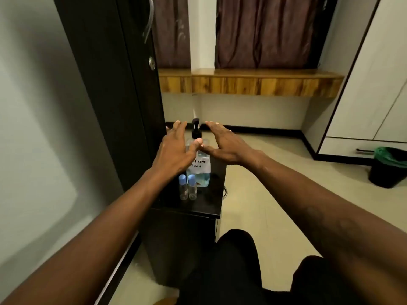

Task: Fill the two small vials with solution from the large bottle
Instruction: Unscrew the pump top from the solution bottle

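Vials (183,188) (192,187), two, stand beside one bottle (201,177); left hand (174,148), right hand (224,144) spread flat, grip empty.

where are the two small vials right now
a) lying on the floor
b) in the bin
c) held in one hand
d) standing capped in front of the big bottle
d: the two small vials stand upright side by side, blue caps on, on the black cabinet just in front of the large bottle.

Home bedroom vibes: dark wardrobe (114,84), maroon curtains (264,31), wooden ledge (253,83), bin (388,167) on tiled floor (264,194).
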Action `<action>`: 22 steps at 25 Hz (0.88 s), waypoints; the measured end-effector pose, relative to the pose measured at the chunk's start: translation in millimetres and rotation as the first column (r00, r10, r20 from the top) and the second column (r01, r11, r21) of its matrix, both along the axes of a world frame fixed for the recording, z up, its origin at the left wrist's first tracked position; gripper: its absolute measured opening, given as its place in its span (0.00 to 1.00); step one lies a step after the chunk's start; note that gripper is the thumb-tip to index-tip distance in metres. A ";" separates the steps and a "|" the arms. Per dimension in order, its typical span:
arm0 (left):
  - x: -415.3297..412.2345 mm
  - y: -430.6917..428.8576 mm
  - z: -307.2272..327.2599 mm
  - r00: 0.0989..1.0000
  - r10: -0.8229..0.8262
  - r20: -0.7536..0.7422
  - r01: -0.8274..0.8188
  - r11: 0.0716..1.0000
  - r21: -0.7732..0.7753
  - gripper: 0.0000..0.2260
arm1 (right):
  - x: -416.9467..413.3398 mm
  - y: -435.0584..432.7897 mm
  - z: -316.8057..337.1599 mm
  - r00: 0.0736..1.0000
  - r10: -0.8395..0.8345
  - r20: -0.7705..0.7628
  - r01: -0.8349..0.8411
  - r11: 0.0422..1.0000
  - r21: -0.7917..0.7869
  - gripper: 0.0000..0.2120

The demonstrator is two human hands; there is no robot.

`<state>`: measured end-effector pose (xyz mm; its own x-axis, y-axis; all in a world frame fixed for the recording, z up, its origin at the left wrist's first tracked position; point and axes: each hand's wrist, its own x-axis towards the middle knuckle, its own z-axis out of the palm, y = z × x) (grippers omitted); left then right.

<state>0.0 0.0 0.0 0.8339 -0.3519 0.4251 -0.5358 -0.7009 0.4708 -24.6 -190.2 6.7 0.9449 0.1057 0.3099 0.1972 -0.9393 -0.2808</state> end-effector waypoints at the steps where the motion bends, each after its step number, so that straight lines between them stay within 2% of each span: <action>1: 4.6 -1.4 -5.8 0.999 0.004 -0.035 -0.005 1.000 -0.016 0.34 | 6.3 1.4 -7.8 1.000 0.007 -0.019 -0.007 1.000 0.016 0.43; 5: 16.1 -4.5 -22.9 0.981 0.000 -0.194 -0.012 0.998 -0.062 0.33 | 21.7 6.0 -32.8 0.995 0.016 -0.097 -0.006 0.995 0.103 0.44; 9: 20.2 -10.3 -28.1 0.953 -0.027 -0.303 -0.016 0.990 -0.137 0.29 | 34.2 3.4 -43.4 0.997 0.026 -0.072 -0.011 0.979 0.204 0.42; 13: 20.3 -18.8 -20.6 0.950 -0.039 -0.311 -0.024 0.980 -0.196 0.24 | 41.8 -1.6 -40.7 1.000 0.002 -0.024 0.006 0.944 0.329 0.37; 17: 19.6 -29.1 2.1 0.960 -0.074 -0.271 0.007 0.971 -0.239 0.25 | 32.8 -16.9 -21.3 1.000 0.007 -0.008 -0.003 0.920 0.393 0.36; 20: 20.2 -43.3 23.0 0.950 -0.215 -0.227 0.133 0.934 -0.330 0.25 | 12.7 -40.9 8.0 0.999 -0.014 0.033 -0.001 0.908 0.420 0.37; 22: 22.2 -54.8 40.2 0.909 -0.319 -0.269 0.219 0.913 -0.345 0.33 | -5.8 -60.8 35.4 0.999 -0.006 0.037 -0.012 0.888 0.459 0.37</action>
<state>22.2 -54.8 40.2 0.8321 -0.4794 0.2789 -0.4725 -0.3493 0.8092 -30.4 -250.9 42.1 0.9320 -0.0536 0.3585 0.2183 -0.7065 -0.6732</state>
